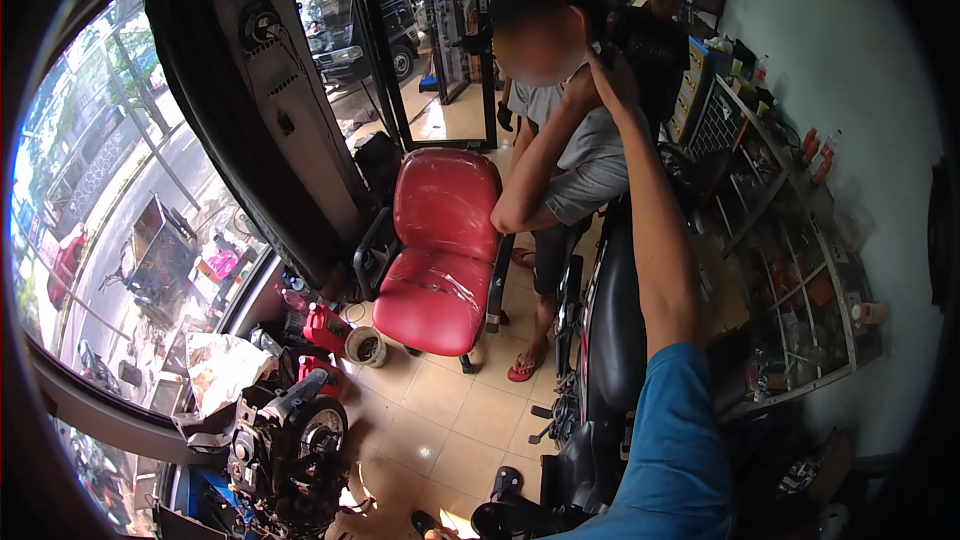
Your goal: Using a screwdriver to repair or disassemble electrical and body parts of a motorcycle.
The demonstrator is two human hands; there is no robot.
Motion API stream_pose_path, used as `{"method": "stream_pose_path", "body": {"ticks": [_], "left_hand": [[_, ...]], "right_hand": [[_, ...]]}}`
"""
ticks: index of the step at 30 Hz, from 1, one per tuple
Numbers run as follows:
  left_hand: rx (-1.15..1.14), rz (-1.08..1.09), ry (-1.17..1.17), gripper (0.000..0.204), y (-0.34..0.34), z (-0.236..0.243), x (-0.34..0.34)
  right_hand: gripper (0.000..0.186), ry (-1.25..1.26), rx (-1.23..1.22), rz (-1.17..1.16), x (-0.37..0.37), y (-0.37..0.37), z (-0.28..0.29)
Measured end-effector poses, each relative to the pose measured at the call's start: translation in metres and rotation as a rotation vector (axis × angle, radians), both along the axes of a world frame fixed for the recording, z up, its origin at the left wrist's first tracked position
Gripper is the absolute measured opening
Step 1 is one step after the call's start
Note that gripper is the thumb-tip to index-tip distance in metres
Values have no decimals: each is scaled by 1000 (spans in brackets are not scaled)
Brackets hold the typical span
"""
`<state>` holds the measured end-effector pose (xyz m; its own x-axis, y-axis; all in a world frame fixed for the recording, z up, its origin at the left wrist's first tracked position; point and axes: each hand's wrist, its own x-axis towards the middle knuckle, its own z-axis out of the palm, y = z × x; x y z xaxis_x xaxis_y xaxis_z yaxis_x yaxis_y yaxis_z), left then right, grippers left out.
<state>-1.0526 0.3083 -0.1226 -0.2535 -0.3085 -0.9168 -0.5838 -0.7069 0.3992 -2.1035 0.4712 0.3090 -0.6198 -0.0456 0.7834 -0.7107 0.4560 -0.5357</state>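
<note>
My right arm, in a blue sleeve, reaches far forward over the black seat of a motorcycle (617, 305). My right hand (614, 83) is raised at the shoulder of a person in a grey T-shirt (592, 145). It meets that person's own raised hand (579, 92); the two overlap, so I cannot make out how my fingers are set or whether they hold anything. The person stands on the far side of the motorcycle, one elbow bent, wearing red flip-flops (523, 368). My left hand is out of view.
A red office chair (435, 310) stands left of the person. A partly stripped engine with a wheel (325, 428), red containers (325, 327) and a bucket (368, 345) are at lower left. Shelving (770, 240) lines the right wall. Another person (655, 35) is behind.
</note>
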Motion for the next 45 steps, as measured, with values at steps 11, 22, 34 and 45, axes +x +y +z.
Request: {"method": "stream_pose_path", "body": {"ticks": [11,22,34,45], "left_hand": [[92,-164,-49,32,-19,31,-72],[132,-306,-7,35,-50,27,-144],[197,-47,128,28,-18,-42,1],[-129,-360,-5,57,-78,-152,169]], "right_hand": [[63,-199,10,35,-20,-23,-17],[49,-65,276,-168,-113,-22,-33],[43,-1235,655,681,322,43,-279],[46,-753,1001,552,572,9,-98]]}}
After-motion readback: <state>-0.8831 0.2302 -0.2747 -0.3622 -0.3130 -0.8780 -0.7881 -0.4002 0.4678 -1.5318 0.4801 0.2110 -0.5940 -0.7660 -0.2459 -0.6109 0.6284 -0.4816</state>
